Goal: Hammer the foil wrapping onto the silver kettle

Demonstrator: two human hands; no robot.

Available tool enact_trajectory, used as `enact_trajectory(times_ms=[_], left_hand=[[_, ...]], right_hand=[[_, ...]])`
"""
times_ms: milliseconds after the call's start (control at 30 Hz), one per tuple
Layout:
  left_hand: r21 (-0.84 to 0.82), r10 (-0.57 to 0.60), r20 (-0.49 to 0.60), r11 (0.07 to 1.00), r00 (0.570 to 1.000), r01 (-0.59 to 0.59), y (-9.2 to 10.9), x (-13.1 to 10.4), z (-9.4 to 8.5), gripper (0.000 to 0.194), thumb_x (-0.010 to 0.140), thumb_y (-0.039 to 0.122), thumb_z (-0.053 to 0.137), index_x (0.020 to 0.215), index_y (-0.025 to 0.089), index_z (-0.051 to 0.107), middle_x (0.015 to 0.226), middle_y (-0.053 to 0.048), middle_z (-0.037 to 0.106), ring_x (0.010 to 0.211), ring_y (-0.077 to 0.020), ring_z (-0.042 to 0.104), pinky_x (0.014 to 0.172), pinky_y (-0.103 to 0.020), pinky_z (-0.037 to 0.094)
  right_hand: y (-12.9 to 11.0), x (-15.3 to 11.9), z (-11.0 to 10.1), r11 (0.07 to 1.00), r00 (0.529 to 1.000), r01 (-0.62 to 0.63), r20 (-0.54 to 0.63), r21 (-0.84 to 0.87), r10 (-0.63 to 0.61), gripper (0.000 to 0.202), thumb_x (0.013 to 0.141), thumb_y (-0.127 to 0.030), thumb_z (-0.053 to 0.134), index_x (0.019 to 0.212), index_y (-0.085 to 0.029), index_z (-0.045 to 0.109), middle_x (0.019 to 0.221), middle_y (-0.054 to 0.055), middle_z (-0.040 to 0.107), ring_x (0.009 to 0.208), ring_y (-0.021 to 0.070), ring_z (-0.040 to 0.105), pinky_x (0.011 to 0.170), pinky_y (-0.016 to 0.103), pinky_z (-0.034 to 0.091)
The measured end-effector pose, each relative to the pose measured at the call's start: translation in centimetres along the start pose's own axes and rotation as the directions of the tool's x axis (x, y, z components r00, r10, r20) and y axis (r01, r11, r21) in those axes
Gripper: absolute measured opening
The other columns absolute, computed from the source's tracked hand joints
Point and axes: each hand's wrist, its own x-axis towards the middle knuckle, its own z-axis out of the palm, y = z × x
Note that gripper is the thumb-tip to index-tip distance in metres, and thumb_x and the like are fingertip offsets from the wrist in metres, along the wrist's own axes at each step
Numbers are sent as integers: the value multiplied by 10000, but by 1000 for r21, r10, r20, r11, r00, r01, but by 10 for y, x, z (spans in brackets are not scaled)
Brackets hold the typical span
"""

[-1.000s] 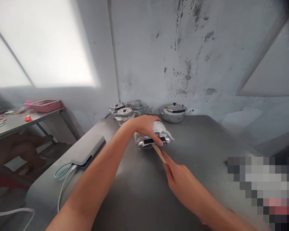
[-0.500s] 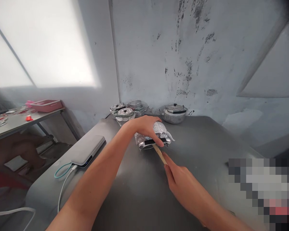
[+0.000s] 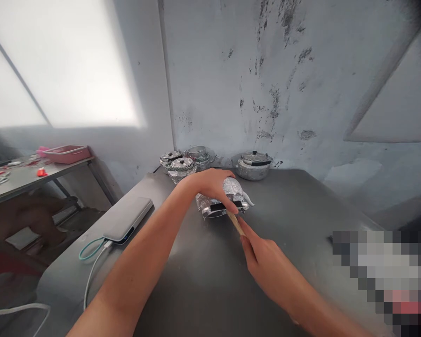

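Note:
My left hand (image 3: 215, 185) is wrapped over a small silvery metal pot (image 3: 233, 188) with a black bail handle (image 3: 226, 206). The pot appears tipped on its side on the grey table (image 3: 203, 281), its rim towards me. In my right hand (image 3: 261, 252) is a flat wooden stick (image 3: 235, 223), pinched between thumb and fingers. The stick's far end meets the handle and rim area below my left thumb; its tip is hidden there. A curved silvery piece (image 3: 248, 198) sticks out at the pot's right side.
Several small metal pots (image 3: 182, 164) stand at the table's back left. A lidded metal pot (image 3: 254, 166) is near the wall. A power bank (image 3: 129, 220) with cables lies at left. Beyond it, a side table holds a pink basket (image 3: 68, 154). A blurred patch covers the lower right.
The wooden stick and my right hand have shifted slightly right along the pot's rim. My left hand and the pot stay in place.

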Motion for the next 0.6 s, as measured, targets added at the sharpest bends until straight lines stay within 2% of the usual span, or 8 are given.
enact_trajectory(times_ms=[100, 267, 400, 600], left_hand=[[1, -9, 5, 1000, 1000, 9, 0, 0, -1, 1146, 528, 805, 682, 1500, 337, 296, 1570, -44, 349, 1354, -376, 405, 975, -442, 473], [0, -11, 5, 1000, 1000, 11, 2, -1, -1, 1147, 525, 808, 684, 1498, 335, 302, 1564, -42, 359, 1354, -366, 406, 984, -431, 466], [-15, -5, -1, 1000, 1000, 5, 4, -2, -2, 1149, 517, 796, 700, 1492, 324, 315, 1547, -36, 388, 1339, -357, 428, 990, -417, 465], [-21, -17, -2, 1000, 1000, 17, 4, -2, -1, 1142, 532, 770, 707, 1502, 320, 307, 1560, -38, 371, 1342, -365, 426, 989, -413, 466]], right_hand=[[-3, 1, 0, 1000, 1000, -9, 26, -24, 10, 562, 996, -284, 230, 1555, -228, 267, 616, -9, 528, 526, 179, 484, 524, 266, 288], [-6, 1, -1, 999, 999, -21, 48, -37, 23, 562, 994, -264, 226, 1554, -235, 255, 607, -15, 519, 501, 172, 450, 526, 268, 271], [-3, 0, 0, 1000, 999, 9, 36, -16, -9, 549, 994, -272, 243, 1541, -236, 274, 606, -15, 534, 497, 167, 446, 528, 267, 273], [-3, 3, 3, 1000, 999, 15, 33, 18, -16, 559, 997, -289, 239, 1550, -211, 272, 657, 14, 591, 553, 182, 505, 571, 284, 316]])
